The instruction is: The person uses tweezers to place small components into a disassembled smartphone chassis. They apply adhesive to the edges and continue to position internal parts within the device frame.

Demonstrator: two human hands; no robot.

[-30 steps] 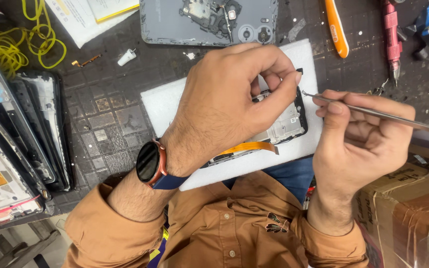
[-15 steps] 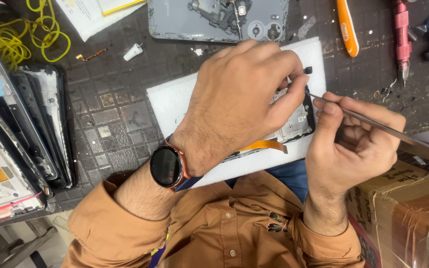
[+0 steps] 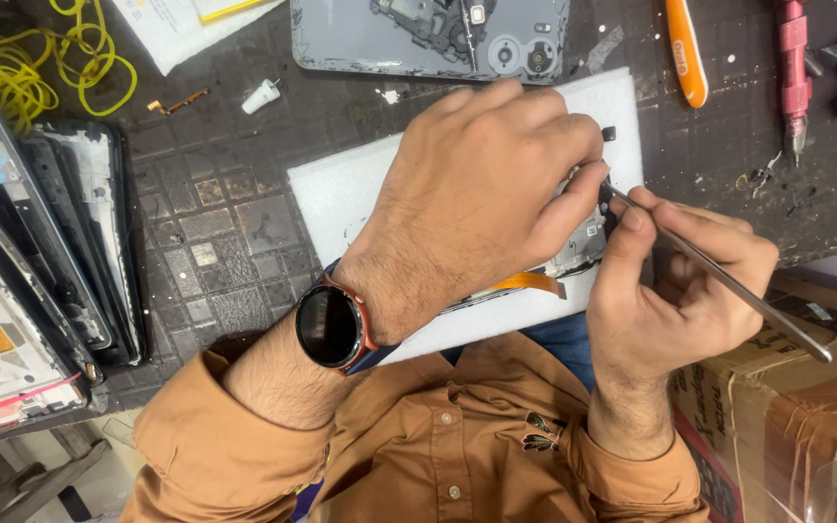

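Observation:
My left hand, with a round black watch on the wrist, lies palm down over an opened phone and holds it against a white foam pad. Most of the phone is hidden under the hand. An orange flex cable sticks out from under the palm. My right hand grips a thin metal tool like a pen. Its tip touches the phone's right edge beside my left thumb.
A grey phone back cover lies at the top, with an orange pry tool and a pink screwdriver to its right. Stacked phone frames and yellow wire loops sit on the left. A cardboard box is at the lower right.
The tool tip stays at the phone's right edge while my right hand's fingers shift slightly. My left hand keeps covering the phone. The view has drifted a little.

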